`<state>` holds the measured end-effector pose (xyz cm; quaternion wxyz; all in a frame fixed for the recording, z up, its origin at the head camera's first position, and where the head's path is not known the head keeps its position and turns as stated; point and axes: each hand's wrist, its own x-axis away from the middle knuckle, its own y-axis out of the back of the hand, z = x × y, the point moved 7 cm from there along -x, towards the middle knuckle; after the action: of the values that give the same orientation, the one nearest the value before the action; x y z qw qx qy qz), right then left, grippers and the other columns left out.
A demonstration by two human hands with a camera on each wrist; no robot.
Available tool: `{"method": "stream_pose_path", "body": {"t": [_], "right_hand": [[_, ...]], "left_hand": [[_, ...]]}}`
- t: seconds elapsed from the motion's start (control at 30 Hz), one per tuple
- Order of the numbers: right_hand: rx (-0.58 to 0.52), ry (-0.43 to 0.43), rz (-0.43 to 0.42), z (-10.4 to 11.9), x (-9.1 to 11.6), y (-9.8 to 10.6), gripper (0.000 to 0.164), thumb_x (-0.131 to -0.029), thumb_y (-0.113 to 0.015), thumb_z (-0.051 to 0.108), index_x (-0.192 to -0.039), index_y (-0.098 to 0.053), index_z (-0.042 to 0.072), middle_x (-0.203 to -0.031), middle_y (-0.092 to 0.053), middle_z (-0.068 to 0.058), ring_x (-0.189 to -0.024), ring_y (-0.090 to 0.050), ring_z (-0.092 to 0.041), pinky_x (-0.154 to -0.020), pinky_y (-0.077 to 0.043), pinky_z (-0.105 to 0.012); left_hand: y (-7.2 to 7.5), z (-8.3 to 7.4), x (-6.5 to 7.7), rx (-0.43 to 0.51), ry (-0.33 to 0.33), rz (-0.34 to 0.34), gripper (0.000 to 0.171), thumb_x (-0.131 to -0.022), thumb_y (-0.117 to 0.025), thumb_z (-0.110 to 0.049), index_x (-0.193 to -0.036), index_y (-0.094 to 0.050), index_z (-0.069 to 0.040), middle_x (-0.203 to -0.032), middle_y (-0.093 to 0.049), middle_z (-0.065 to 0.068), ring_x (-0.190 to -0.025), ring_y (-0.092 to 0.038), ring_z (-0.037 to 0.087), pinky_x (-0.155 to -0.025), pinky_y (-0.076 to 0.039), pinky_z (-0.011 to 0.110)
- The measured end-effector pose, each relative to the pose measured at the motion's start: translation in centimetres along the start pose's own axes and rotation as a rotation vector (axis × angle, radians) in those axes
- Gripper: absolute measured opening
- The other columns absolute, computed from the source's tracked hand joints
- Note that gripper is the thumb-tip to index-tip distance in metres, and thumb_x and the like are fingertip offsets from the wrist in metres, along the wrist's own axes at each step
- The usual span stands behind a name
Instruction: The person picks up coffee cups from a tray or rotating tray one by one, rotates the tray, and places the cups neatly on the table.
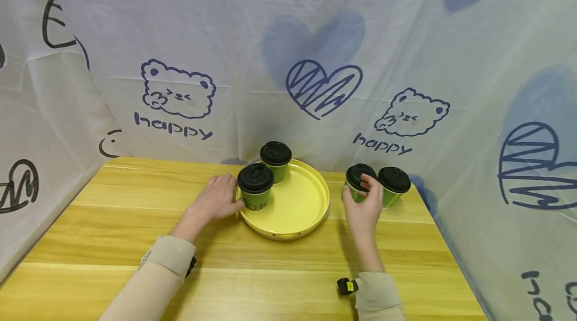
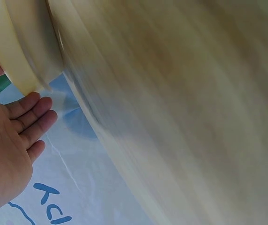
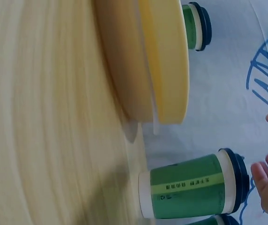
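A round yellow tray (image 1: 302,206) lies on the table with two green paper cups with black lids on it, a front cup (image 1: 256,186) and a back cup (image 1: 276,159). At the tray's left side is my left hand (image 1: 216,200); its fingers look extended, fingertips at the rim in the left wrist view, thumb near the front cup. Right of the tray stand two more lidded cups, a nearer-to-tray cup (image 3: 188,187) and an outer cup (image 1: 394,183). My right hand (image 1: 366,208) hovers by the first one, thumb and fingers spread, apart from its lid in the right wrist view.
The wooden table (image 1: 252,286) ends at a white printed cloth (image 1: 252,60) hanging behind the tray and cups. More cloth hangs along the left and right sides. Both upright cups on the right stand close together near the table's back right corner.
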<state>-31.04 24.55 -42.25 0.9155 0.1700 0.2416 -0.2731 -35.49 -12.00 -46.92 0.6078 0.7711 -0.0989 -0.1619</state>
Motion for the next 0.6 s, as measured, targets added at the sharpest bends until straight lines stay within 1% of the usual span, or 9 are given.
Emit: {"method": "stream_pose_path", "body": {"t": [0.1,0.2,0.3,0.43,0.53,0.6], "right_hand": [[0.020,0.030,0.053,0.3,0.3,-0.8,0.049,-0.084,-0.076,-0.002,-0.130,-0.058,-0.004,-0.126,-0.058,-0.020,-0.110,-0.059,-0.032,-0.090,-0.053,-0.038],[0.056,0.024,0.119,0.3,0.7,-1.6,0.046,-0.085,-0.074,-0.002,-0.129,-0.058,-0.004,-0.124,-0.059,-0.020,-0.105,-0.062,-0.034,-0.088,-0.055,-0.046],[0.095,-0.031,0.207,-0.1,1.1,-2.6,0.045,-0.088,-0.073,0.003,-0.130,-0.059,-0.003,-0.123,-0.059,-0.020,-0.104,-0.063,-0.035,-0.090,-0.055,-0.051],[0.157,-0.127,0.339,-1.0,1.8,-3.6,0.046,-0.092,-0.072,0.011,-0.134,-0.058,-0.001,-0.127,-0.059,-0.020,-0.107,-0.063,-0.035,-0.092,-0.056,-0.048],[0.214,-0.164,0.420,-1.6,2.2,-4.2,0.049,-0.093,-0.070,0.012,-0.137,-0.056,-0.003,-0.127,-0.059,-0.021,-0.105,-0.065,-0.034,-0.090,-0.057,-0.047],[0.248,-0.176,0.457,-2.1,2.3,-4.4,0.049,-0.093,-0.067,0.011,-0.138,-0.056,-0.006,-0.125,-0.060,-0.023,-0.103,-0.067,-0.033,-0.087,-0.059,-0.045]], "left_hand": [[-0.1,0.0,0.0,0.005,0.000,-0.005,0.052,-0.089,-0.065,-0.041,-0.116,-0.057,0.002,-0.109,-0.055,0.014,-0.111,-0.052,0.036,-0.116,-0.034,0.056],[-0.1,0.1,0.0,0.008,0.001,-0.006,0.054,-0.089,-0.066,-0.041,-0.118,-0.058,0.003,-0.110,-0.056,0.015,-0.112,-0.052,0.037,-0.117,-0.034,0.056],[0.0,0.1,0.0,0.009,0.004,-0.002,0.056,-0.089,-0.066,-0.042,-0.120,-0.058,0.004,-0.112,-0.056,0.016,-0.114,-0.052,0.038,-0.118,-0.033,0.057],[0.1,0.0,0.1,0.011,0.006,0.003,0.058,-0.090,-0.066,-0.042,-0.122,-0.057,0.005,-0.114,-0.057,0.017,-0.116,-0.052,0.039,-0.118,-0.032,0.057],[0.1,0.0,0.1,0.012,0.007,0.006,0.058,-0.090,-0.066,-0.042,-0.123,-0.057,0.005,-0.115,-0.057,0.017,-0.116,-0.052,0.039,-0.118,-0.032,0.057],[0.1,0.0,0.1,0.012,0.009,0.007,0.058,-0.090,-0.066,-0.042,-0.123,-0.057,0.005,-0.115,-0.057,0.017,-0.117,-0.052,0.039,-0.119,-0.032,0.057]]}}
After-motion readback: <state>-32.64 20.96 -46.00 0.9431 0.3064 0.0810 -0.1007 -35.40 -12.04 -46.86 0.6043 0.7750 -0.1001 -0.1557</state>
